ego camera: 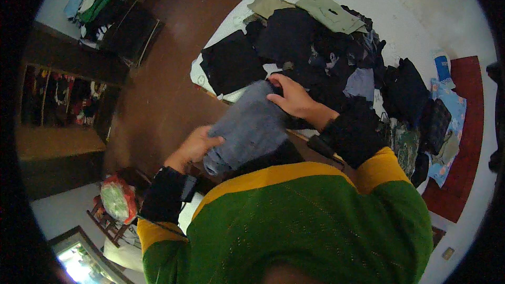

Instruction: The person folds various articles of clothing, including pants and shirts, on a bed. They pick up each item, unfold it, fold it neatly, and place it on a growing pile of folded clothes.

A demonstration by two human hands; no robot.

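Observation:
A folded grey-blue garment (248, 126) is held up between my two hands, close in front of my body. My left hand (199, 144) grips its lower left edge, thumb on top. At the upper right corner, my right hand (294, 96) pinches the cloth between thumb and fingers. Just beyond it, a folded black garment (232, 63) lies flat on the corner of the white mattress (246, 6). To the right of that spreads a heap of dark clothes (292, 33). The garment's underside is hidden.
A pale green folded garment (331, 12) tops the heap's far side. Camouflage cloth (404, 146) and a blue patterned cloth (438, 165) lie at right by a red headboard (467, 126). Across the brown floor (165, 67) at left stand a dark cabinet (130, 31) with clothes on top and an open wardrobe (63, 98).

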